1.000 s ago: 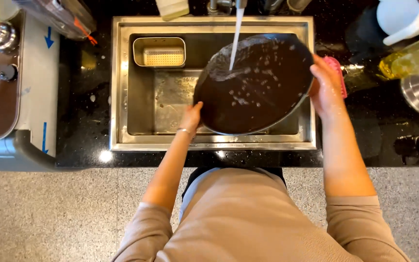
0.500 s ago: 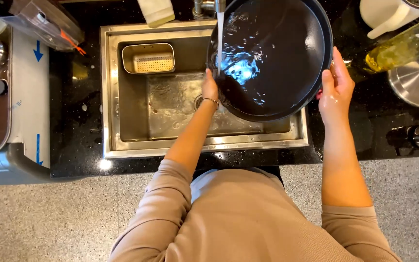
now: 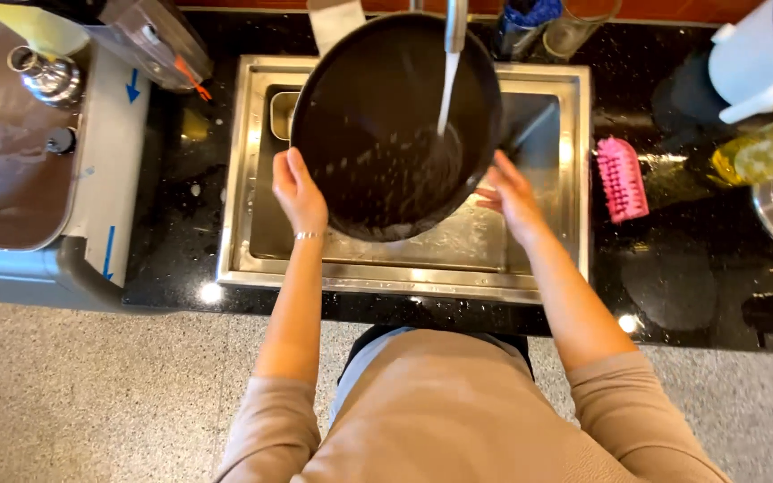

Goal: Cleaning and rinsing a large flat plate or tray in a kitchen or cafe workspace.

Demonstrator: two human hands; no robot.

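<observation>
Water (image 3: 447, 89) is running onto the large round black pan (image 3: 386, 125) tilting over the steel sink (image 3: 574, 179), left hand (image 3: 300, 190) gripping its left rim, right hand (image 3: 510, 195) spreading open against its lower right edge.

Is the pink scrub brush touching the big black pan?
Apart. The head view shows the pink brush lying on the dark counter right of the sink, well clear of the pan.

Pan (image 3: 378, 125) over the sink (image 3: 574, 161), under the tap (image 3: 455, 22); brush (image 3: 621, 179) right of the sink.
</observation>
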